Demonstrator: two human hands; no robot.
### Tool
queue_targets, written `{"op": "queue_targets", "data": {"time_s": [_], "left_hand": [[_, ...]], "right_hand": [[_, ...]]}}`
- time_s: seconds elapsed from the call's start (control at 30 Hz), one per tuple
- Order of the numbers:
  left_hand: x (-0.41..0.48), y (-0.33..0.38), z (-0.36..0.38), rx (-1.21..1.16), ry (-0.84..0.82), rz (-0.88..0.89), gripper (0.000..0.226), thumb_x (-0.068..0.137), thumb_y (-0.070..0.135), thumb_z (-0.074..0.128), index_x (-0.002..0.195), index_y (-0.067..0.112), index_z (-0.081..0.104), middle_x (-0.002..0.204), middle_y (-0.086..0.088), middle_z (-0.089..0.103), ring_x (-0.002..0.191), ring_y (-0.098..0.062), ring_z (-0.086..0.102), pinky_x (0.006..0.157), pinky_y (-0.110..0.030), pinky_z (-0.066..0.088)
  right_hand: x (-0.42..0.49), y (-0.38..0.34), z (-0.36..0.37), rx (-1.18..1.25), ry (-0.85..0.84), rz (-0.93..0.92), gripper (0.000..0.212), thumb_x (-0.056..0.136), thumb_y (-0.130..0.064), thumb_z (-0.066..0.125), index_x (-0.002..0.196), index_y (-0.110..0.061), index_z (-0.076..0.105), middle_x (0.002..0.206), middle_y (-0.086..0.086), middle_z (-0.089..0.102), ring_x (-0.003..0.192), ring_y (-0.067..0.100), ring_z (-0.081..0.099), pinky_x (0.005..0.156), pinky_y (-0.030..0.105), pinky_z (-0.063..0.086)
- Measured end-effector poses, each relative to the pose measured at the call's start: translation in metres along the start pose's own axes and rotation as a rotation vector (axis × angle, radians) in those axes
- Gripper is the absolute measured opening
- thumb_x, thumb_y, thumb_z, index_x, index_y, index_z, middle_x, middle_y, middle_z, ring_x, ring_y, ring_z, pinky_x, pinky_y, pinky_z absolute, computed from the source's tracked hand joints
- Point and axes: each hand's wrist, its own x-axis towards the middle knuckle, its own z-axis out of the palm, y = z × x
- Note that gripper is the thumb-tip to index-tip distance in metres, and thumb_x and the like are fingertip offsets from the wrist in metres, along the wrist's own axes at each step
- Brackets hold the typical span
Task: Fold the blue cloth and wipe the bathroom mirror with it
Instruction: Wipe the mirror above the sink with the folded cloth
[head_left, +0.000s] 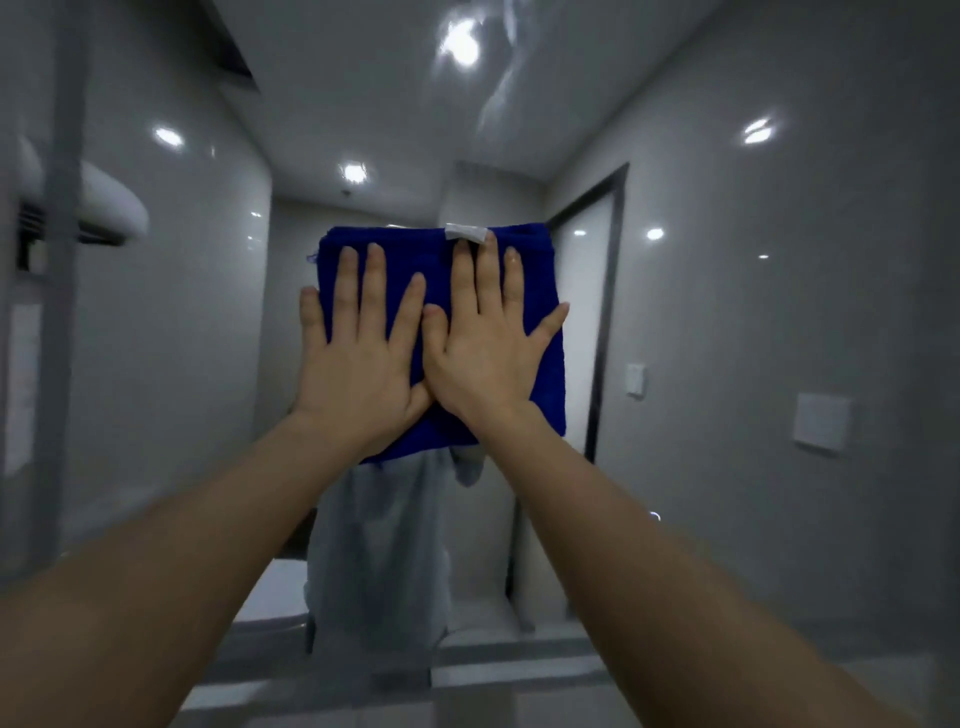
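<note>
- While we look straight at the bathroom mirror (727, 312), the blue cloth (447, 270) lies flat against the glass, pinned under both our hands at about the middle of the view.
- The left hand (358, 358) covers the cloth's left half and the right hand (483, 353) its right half; the two thumbs meet and overlap near the cloth's centre.
- We count one cloth, folded to a rough square, with one small white tag (466, 232) at its top edge just above the right fingertips (485, 254).
- We count two hands, both bare, and two forearms reaching up from the lower corners.
- Each hand is spread fully open, palm pressed to the cloth, fingers pointing up and slightly fanned; neither grips anything, they only press.
- The left little finger sits at the cloth's left edge, partly on the glass.
- Below the cloth the mirror reflects a pale grey shirt (379, 545).
</note>
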Motion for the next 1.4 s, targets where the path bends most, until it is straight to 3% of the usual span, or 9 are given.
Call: {"op": "queue_targets", "data": {"time_s": [0.13, 0.43, 0.6, 0.87, 1.07, 1.4], "left_hand": [[0.032, -0.032, -0.019, -0.023, -0.031, -0.096, 0.084, 0.083, 0.061, 0.021, 0.148, 0.016, -0.009, 0.154, -0.02, -0.014, 0.142, -0.036, -0.013, 0.111, -0.056, -0.002], [0.092, -0.038, -0.029, -0.189, 0.141, -0.424, 0.079, 0.089, 0.044, 0.033, 0.148, 0.009, -0.007, 0.152, -0.026, -0.011, 0.14, -0.042, -0.013, 0.111, -0.057, -0.003], [0.121, -0.027, -0.035, -0.196, 0.181, -0.498, 0.077, 0.09, 0.044, 0.032, 0.148, 0.01, -0.004, 0.152, -0.027, -0.009, 0.14, -0.044, -0.011, 0.111, -0.059, -0.002], [0.164, 0.02, -0.042, -0.175, 0.171, -0.449, 0.072, 0.094, 0.047, 0.023, 0.147, 0.013, -0.01, 0.153, -0.024, -0.014, 0.14, -0.042, -0.015, 0.11, -0.058, -0.005], [0.173, 0.066, -0.033, -0.128, 0.16, -0.279, 0.07, 0.094, 0.048, 0.023, 0.147, 0.016, -0.011, 0.153, -0.021, -0.015, 0.14, -0.039, -0.016, 0.111, -0.056, -0.006], [0.128, 0.089, -0.022, -0.033, 0.045, -0.007, 0.074, 0.092, 0.05, 0.024, 0.147, 0.017, -0.013, 0.153, -0.02, -0.018, 0.141, -0.036, -0.017, 0.112, -0.053, -0.006]], "right_hand": [[0.046, -0.031, -0.008, -0.03, 0.077, -0.09, 0.058, 0.097, -0.037, 0.024, 0.149, -0.027, 0.001, 0.158, -0.008, -0.008, 0.144, 0.014, -0.009, 0.107, 0.061, -0.012], [0.14, -0.061, -0.044, -0.226, 0.088, -0.476, 0.054, 0.098, -0.04, 0.023, 0.149, -0.03, 0.009, 0.158, -0.01, 0.001, 0.145, 0.011, -0.003, 0.109, 0.061, -0.008], [0.169, -0.055, -0.062, -0.241, 0.087, -0.552, 0.052, 0.099, -0.04, 0.024, 0.148, -0.032, 0.011, 0.158, -0.01, 0.003, 0.145, 0.01, -0.002, 0.11, 0.058, -0.008], [0.191, -0.003, -0.088, -0.215, 0.122, -0.454, 0.051, 0.098, -0.04, 0.021, 0.148, -0.034, 0.01, 0.157, -0.012, 0.001, 0.144, 0.009, -0.003, 0.111, 0.057, -0.005], [0.173, 0.057, -0.089, -0.148, 0.219, -0.286, 0.051, 0.098, -0.036, 0.023, 0.148, -0.032, 0.014, 0.158, -0.009, 0.004, 0.144, 0.011, -0.001, 0.111, 0.058, -0.006], [0.099, 0.091, -0.059, -0.028, 0.279, 0.014, 0.052, 0.097, -0.034, 0.026, 0.148, -0.03, 0.013, 0.158, -0.008, 0.002, 0.145, 0.012, -0.001, 0.11, 0.058, -0.005]]}}
